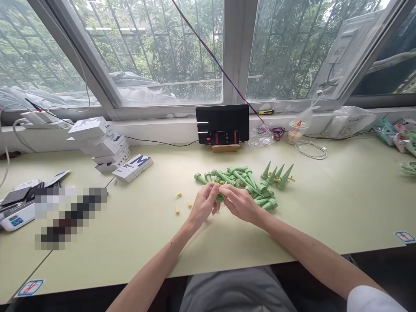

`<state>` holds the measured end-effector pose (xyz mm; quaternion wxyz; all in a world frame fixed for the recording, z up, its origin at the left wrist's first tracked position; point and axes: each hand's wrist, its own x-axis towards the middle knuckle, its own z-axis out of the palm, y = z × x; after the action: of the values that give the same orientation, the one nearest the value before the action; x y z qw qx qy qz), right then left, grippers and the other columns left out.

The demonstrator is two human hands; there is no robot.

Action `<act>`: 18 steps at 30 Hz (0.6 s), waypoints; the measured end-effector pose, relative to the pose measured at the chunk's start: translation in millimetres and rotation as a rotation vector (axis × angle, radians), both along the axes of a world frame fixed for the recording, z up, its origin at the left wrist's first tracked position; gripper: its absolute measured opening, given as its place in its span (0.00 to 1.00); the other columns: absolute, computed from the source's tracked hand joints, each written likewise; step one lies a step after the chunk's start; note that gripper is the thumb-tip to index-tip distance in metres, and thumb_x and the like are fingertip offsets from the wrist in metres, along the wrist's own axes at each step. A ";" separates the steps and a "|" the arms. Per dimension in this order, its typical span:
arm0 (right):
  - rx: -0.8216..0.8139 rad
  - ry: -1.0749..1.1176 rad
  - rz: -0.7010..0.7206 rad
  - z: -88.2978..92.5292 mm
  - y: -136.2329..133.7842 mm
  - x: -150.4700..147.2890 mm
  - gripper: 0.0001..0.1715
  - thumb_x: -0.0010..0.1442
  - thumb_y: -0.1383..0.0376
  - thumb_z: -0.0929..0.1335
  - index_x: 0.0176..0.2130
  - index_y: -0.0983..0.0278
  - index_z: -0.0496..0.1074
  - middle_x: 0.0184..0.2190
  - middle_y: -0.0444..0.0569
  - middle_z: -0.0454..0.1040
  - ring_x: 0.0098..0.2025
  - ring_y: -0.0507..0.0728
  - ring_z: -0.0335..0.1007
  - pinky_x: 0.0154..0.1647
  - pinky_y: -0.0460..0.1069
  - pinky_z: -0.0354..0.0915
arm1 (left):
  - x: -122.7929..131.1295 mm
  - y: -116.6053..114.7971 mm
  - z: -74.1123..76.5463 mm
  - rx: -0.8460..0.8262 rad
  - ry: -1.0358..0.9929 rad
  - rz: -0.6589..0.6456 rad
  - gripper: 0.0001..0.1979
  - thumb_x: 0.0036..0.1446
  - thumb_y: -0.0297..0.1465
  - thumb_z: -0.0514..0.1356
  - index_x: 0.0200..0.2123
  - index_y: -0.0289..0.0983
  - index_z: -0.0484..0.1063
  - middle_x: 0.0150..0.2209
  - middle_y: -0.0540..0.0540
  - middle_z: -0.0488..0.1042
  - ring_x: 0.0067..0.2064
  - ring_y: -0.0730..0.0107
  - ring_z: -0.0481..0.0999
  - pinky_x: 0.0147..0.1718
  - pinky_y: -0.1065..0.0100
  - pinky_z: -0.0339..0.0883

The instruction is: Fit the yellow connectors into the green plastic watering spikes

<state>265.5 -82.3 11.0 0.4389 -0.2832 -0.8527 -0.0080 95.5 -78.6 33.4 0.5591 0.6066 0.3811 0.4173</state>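
My left hand (205,202) is closed around a green plastic watering spike (220,198), its round open end turned toward me. My right hand (239,202) pinches at the same spike from the other side, fingertips meeting those of the left. Whether a small part sits between the fingertips is hidden. Just beyond the hands lies a heap of similar green spikes (238,173). Several pointed green cones (284,180) stand upright right of the heap, with yellow bits among them. Small yellow plugs (177,210) lie scattered left of my left hand.
A phone (225,138) leans on a stand before a dark screen (222,117) by the window. White boxes (97,143) are stacked at left, with one loose box (133,168). A bagged cup (296,130) and a coiled cable (311,149) are back right.
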 end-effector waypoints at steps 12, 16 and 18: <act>-0.204 0.179 0.038 -12.6 -1.6 0.5 0.23 0.65 0.73 0.62 0.57 0.58 0.60 0.45 0.50 0.73 0.34 0.52 0.71 0.36 0.48 0.72 | -5.0 2.0 5.8 -0.138 -0.022 -0.132 0.22 0.62 0.48 0.57 0.50 0.38 0.64 0.24 0.54 0.68 0.19 0.76 0.69 0.21 0.72 0.65; -0.218 0.194 0.051 -12.8 -1.9 1.3 0.27 0.61 0.75 0.63 0.58 0.58 0.59 0.48 0.51 0.73 0.35 0.53 0.72 0.36 0.50 0.72 | -5.2 1.0 6.3 -0.142 -0.023 -0.133 0.21 0.63 0.47 0.57 0.51 0.40 0.64 0.27 0.52 0.71 0.21 0.76 0.70 0.22 0.71 0.66; -0.230 0.182 0.048 -12.1 -2.6 1.8 0.30 0.59 0.76 0.63 0.58 0.58 0.59 0.50 0.52 0.73 0.35 0.53 0.72 0.37 0.51 0.72 | -5.4 1.2 7.1 -0.142 -0.032 -0.143 0.20 0.63 0.46 0.58 0.52 0.40 0.64 0.28 0.51 0.72 0.21 0.76 0.70 0.22 0.71 0.67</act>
<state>267.4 -84.9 -1.1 0.4790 -0.3107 -0.8112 0.1261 90.2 -77.4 40.5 0.6351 0.5843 0.3563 0.3581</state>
